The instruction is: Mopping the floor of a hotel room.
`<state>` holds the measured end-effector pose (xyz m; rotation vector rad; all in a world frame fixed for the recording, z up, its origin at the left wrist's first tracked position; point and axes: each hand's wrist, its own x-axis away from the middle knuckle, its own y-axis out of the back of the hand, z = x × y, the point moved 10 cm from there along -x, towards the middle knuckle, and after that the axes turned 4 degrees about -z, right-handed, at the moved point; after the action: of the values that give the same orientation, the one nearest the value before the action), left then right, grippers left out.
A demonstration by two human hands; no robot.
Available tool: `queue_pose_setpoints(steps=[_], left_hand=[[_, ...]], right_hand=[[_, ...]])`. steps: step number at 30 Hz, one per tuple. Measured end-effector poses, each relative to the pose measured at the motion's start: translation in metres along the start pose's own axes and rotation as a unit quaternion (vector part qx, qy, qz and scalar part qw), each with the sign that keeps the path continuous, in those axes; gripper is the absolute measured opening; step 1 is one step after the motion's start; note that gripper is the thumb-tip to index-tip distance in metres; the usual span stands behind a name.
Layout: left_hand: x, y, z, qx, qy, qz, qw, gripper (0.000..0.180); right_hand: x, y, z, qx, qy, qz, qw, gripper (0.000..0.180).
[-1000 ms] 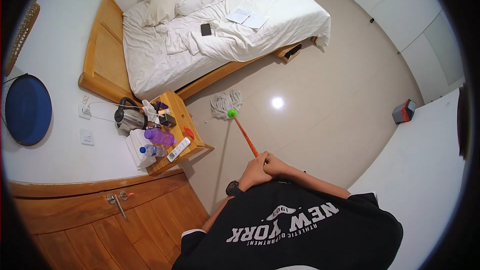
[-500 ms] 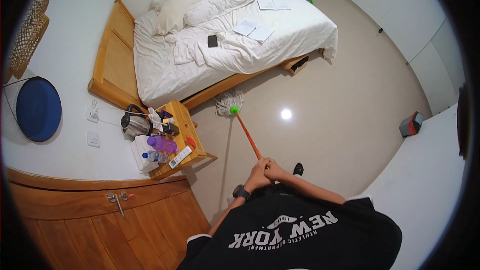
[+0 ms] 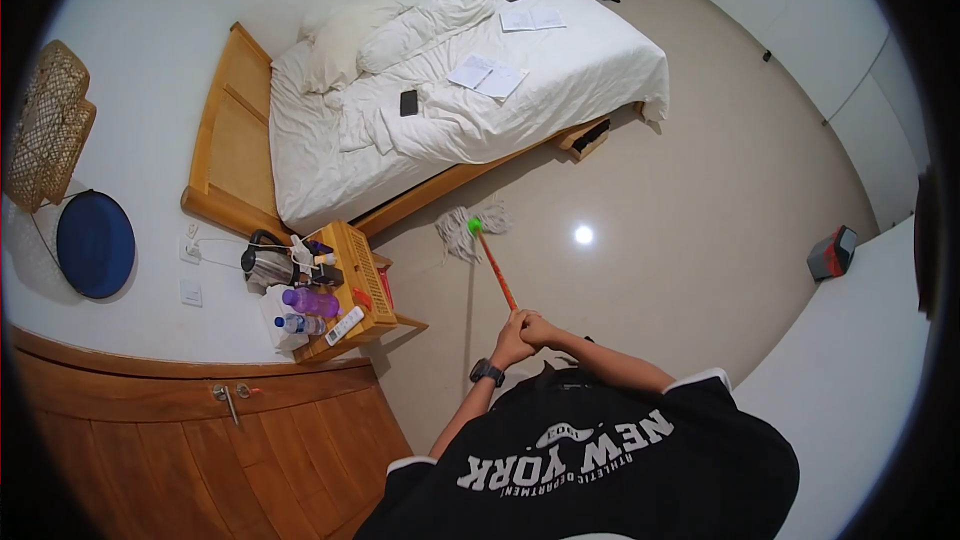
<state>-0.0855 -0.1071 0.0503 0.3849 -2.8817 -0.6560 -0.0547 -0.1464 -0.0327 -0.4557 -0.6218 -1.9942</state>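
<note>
Both my hands grip the orange handle of a mop (image 3: 494,267) in front of my chest. My left hand (image 3: 512,342), with a dark watch on its wrist, sits just below my right hand (image 3: 540,330) on the handle's near end. The handle runs away from me to a green collar and a white string mop head (image 3: 470,228), which lies on the beige tiled floor beside the wooden bed frame (image 3: 440,192).
The bed (image 3: 480,90) has white sheets with pillows, papers and a phone on it. A wooden bedside table (image 3: 350,285) with bottles and a kettle stands at the left. A wooden door (image 3: 200,450) is lower left. A small grey and red bin (image 3: 832,252) sits by the right wall.
The mop head has slid a little along the floor by the bed frame, and my hands have shifted with the handle. My view has tilted so that more of the bed shows.
</note>
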Motion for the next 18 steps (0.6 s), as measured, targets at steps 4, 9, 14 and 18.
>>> queue_pose_setpoints(steps=[4, 9, 14, 18], left_hand=[[-0.016, -0.059, -0.015, -0.018, -0.042, 0.028, 0.999, 0.05], [0.008, -0.061, -0.112, -0.031, 0.007, 0.037, 0.999, 0.054], [-0.009, -0.087, -0.095, 0.029, 0.01, -0.005, 1.0, 0.057], [-0.024, -0.105, -0.055, -0.128, 0.031, -0.023, 0.991, 0.059]], right_hand=[[0.01, 0.033, -0.06, -0.004, 0.013, -0.037, 0.999, 0.041], [0.082, 0.054, -0.032, 0.062, 0.002, 0.104, 0.993, 0.043], [0.069, 0.086, -0.029, 0.082, 0.012, 0.092, 0.992, 0.042], [0.072, 0.083, -0.037, 0.048, -0.024, 0.139, 0.989, 0.043]])
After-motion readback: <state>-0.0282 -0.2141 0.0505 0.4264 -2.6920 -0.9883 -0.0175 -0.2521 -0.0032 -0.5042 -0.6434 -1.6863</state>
